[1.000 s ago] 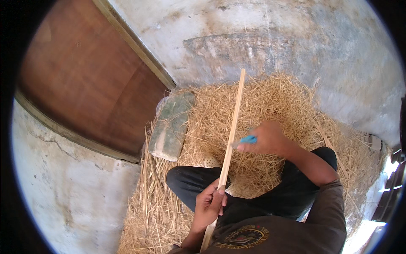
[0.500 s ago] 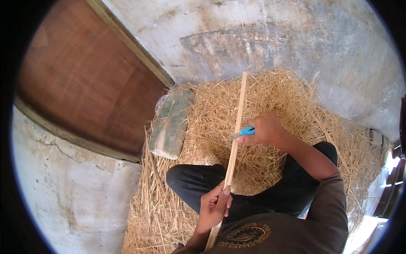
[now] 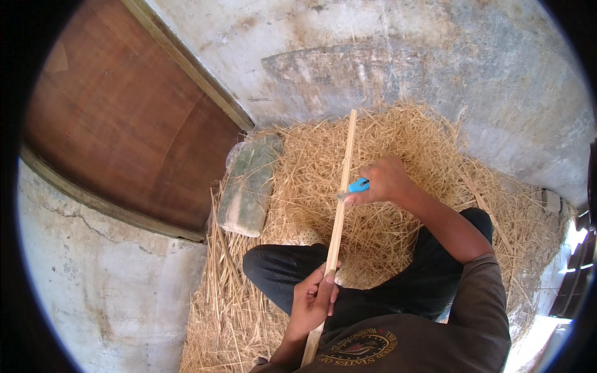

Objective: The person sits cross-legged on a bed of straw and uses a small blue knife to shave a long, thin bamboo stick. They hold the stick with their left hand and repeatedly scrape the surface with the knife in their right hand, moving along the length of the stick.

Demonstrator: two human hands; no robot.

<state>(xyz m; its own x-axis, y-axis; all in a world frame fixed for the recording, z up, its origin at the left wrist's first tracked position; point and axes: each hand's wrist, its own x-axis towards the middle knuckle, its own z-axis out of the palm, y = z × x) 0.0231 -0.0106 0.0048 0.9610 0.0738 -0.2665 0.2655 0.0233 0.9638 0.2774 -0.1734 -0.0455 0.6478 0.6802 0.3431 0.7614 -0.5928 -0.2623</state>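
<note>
A long, pale wooden strip [image 3: 336, 239] slants from my lap up toward the wall, its far end over the straw. My left hand [image 3: 313, 298] is closed around its lower part, thumb lying along the top. My right hand [image 3: 384, 181] grips a blue-handled utility knife [image 3: 359, 185], and the blade meets the strip about midway up its length. The knife's handle is partly hidden in my fingers. The near end of the strip passes beside my dark shirt.
Loose straw [image 3: 311, 161] covers the floor around my crossed legs [image 3: 280, 267]. A greenish stone-like block [image 3: 249, 186] lies at the left, near a brown wooden panel [image 3: 137, 118]. A stained plaster wall [image 3: 398, 68] rises ahead. A small grey block [image 3: 551, 200] sits at the far right.
The strip's far end has shifted slightly left and down. My right hand and the knife have moved a little left and up, with the blade still at the strip. My left hand keeps its grip.
</note>
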